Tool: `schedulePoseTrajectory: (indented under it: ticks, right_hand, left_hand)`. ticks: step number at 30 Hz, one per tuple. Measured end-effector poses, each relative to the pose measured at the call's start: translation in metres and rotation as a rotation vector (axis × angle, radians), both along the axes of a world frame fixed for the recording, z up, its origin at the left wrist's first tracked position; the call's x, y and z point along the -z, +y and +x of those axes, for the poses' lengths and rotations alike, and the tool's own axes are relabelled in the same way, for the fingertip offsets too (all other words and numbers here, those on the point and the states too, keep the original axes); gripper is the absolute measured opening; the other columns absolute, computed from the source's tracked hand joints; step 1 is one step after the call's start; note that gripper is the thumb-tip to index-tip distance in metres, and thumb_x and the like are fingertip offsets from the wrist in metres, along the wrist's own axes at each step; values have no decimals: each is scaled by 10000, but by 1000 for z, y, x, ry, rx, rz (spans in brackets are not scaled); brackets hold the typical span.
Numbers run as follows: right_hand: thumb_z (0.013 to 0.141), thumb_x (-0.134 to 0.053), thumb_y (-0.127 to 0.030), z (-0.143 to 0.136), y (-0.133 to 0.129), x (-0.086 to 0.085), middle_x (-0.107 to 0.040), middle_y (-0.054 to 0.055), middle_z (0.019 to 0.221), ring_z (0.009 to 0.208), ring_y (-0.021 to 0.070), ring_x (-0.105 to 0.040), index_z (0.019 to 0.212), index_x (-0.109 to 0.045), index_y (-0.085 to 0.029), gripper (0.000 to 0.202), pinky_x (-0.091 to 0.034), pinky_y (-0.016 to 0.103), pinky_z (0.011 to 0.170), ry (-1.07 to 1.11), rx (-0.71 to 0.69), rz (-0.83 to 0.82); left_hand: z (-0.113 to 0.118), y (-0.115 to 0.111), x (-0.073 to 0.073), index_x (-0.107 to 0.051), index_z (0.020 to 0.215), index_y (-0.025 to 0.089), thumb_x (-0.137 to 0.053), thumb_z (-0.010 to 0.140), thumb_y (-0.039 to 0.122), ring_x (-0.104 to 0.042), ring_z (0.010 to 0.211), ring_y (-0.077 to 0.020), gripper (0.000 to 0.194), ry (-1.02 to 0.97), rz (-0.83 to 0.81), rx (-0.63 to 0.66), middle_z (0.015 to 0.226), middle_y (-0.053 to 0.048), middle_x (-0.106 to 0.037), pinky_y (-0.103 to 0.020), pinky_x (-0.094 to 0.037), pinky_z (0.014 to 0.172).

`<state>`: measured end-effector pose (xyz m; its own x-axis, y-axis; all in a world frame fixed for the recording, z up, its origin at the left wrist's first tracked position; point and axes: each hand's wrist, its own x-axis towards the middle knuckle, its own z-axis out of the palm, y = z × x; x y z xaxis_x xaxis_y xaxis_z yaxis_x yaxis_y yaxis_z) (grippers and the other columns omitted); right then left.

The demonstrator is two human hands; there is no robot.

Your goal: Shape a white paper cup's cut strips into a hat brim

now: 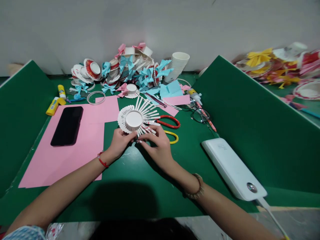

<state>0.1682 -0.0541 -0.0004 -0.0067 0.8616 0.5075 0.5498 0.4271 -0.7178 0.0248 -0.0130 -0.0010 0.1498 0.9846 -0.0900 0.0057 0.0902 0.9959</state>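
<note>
A white paper cup (133, 120) cut into strips faces bottom up at the middle of the green table. Its left strips are folded into a scalloped rim, while those on the right stick out straight. My left hand (120, 142) pinches the rim at its lower edge. Close beside it, my right hand (158, 145) has its fingers bent around a strip at the lower right. Scissors with red handles (170, 122) lie just behind the strips, and a yellow handle (173, 137) shows beside my right hand.
Pink paper (67, 166) with a black phone (67, 126) lies left; glue sticks (53, 106) are behind it. Finished cup pieces with blue bows (126, 63) and stacked cups (178, 63) stand at the back. A power bank (233, 168) and green partitions (255, 133) are right.
</note>
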Motion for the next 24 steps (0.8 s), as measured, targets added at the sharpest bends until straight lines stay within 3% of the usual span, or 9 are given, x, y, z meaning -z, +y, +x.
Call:
schedulePoseTrajectory:
  ticks: [4, 11, 18, 24]
  right_hand:
    - [788, -599, -206, -1, -2, -3, -509, 55, 956, 877, 203, -542, 738, -650, -235, 77, -461, 365, 758, 4, 56, 12]
    - [799, -556, -189, -1, 1, -4, -597, 34, 785, 777, 183, -566, 744, -582, -211, 65, -464, 327, 713, 79, 77, -119]
    - [682, -643, -253, 0, 5, -10, -610, 2, 611, 591, 133, -554, 603, -570, -186, 127, -453, 280, 589, 473, 59, -371]
    - [590, -707, -244, 2, 9, -10, -546, -39, 612, 586, 108, -522, 626, -532, -191, 186, -441, 264, 594, 674, 56, -463]
  left_hand:
    - [2, -1, -2, -505, 533, 140, -665, 614, 284, -388, 444, -56, 230, 16, 56, -56, 458, 45, -467, -188, -317, 438]
    - [4, -5, -10, -619, 649, 113, -645, 598, 231, -515, 550, -96, 131, 121, 117, -32, 621, -20, -636, -201, -421, 525]
    - [3, -6, -5, -650, 827, 108, -635, 623, 213, -611, 708, -135, 230, 71, 152, 75, 813, -58, -695, -234, -481, 687]
    - [3, -8, -8, -594, 668, 119, -666, 597, 246, -512, 539, -95, 162, 15, 95, 88, 625, -23, -624, -215, -433, 539]
